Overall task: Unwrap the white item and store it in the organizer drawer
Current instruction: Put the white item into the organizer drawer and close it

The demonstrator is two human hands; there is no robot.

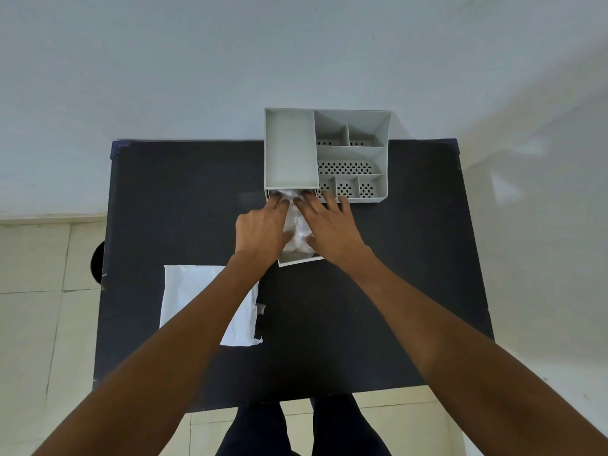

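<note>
White item (297,225): crumpled, glossy, lying in my pulled-out drawer (301,260), frame centre.
Left hand (261,230): fingers flat, pressing it.
Right hand (329,225): fingers spread, pressing it.
Wrapper (194,297): lower left, flat on worktop (362,307).

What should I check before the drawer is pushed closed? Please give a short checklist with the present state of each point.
1. White item inside the drawer: ok, it lies between the drawer walls.
2. Item below the drawer rim: cannot tell, both hands cover it.
3. Left hand and right hand out of the drawer: not ok, both press on the item.
4. Fingers clear of the organizer opening: not ok, the fingertips reach it.
5. Wrapper clear of the drawer path: ok, it lies apart on the table.
</note>
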